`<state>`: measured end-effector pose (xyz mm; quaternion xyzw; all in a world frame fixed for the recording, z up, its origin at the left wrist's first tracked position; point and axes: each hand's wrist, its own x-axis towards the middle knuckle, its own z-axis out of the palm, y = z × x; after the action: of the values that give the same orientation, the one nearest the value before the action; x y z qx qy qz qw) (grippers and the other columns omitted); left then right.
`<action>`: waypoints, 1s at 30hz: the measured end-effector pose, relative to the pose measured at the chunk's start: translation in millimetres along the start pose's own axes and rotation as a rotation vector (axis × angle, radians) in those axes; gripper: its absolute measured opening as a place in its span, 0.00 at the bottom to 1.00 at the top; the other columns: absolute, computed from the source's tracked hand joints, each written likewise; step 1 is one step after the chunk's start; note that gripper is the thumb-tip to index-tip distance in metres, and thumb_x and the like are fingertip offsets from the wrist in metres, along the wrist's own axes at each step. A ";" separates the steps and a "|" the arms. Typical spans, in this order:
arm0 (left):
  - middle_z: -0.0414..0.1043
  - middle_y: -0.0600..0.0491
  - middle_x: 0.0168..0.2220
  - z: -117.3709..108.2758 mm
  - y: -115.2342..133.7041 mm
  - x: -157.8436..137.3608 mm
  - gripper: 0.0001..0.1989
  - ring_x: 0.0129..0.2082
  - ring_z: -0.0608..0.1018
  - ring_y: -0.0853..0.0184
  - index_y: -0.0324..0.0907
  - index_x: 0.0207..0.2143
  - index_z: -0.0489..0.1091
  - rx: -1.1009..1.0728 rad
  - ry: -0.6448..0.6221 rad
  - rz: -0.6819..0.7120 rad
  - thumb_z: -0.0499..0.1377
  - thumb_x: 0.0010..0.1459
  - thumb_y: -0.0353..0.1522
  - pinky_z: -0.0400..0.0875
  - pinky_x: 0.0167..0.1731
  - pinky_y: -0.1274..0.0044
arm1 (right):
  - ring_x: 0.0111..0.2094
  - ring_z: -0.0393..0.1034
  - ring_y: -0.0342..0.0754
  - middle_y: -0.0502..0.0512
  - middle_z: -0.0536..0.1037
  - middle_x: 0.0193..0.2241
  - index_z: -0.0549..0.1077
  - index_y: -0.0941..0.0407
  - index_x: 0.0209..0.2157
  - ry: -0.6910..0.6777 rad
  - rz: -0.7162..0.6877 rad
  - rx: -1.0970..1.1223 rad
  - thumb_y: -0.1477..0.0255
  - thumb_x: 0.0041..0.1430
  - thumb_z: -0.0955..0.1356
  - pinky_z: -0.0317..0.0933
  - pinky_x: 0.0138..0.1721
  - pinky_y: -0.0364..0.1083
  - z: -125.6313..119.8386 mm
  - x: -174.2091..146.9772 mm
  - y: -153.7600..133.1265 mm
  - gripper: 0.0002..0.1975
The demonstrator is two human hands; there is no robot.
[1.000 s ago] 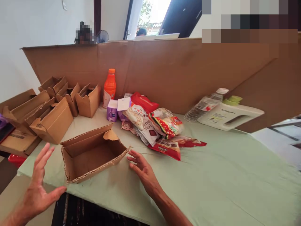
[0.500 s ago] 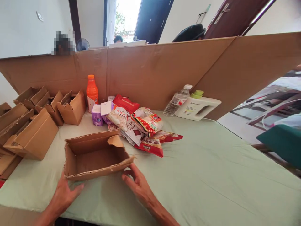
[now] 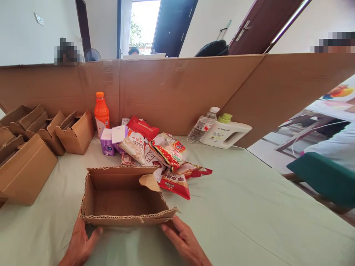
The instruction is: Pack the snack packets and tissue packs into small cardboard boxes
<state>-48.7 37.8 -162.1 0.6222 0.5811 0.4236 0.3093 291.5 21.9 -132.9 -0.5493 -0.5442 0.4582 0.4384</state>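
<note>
Moved inward since one second ago, the left hand (image 3: 80,240) is now touching the near left corner of the open-topped cardboard box (image 3: 119,202); the right hand (image 3: 186,238) is meeting the near right corner. Fingers are curving around both corners, apparently for balanced control; whether they are gripping firmly, one cannot tell. The box is facing upward over the worktop (image 3: 238,207), keeping its interior accessible. Just behind, food packets (image 3: 169,149) are lying heaped, propping one another. Farther back, an orange bottle (image 3: 102,112), a clear water bottle (image 3: 202,126) and a white handled jug (image 3: 220,133) are standing near the cardboard partition (image 3: 172,96), probably using it as a backstop.
</note>
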 end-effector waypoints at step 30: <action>0.68 0.42 0.63 15.3 21.0 -2.1 0.34 0.63 0.70 0.47 0.46 0.67 0.58 -0.071 0.182 0.053 0.59 0.61 0.45 0.67 0.62 0.56 | 0.35 0.75 0.59 0.64 0.81 0.31 0.77 0.55 0.34 0.430 -0.384 -0.624 0.58 0.61 0.61 0.68 0.43 0.58 -35.5 211.0 -87.0 0.19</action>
<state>-25.3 34.5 -150.9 0.5849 0.5748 0.5069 0.2656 306.7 235.5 -46.2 -0.6272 -0.6455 0.0566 0.4321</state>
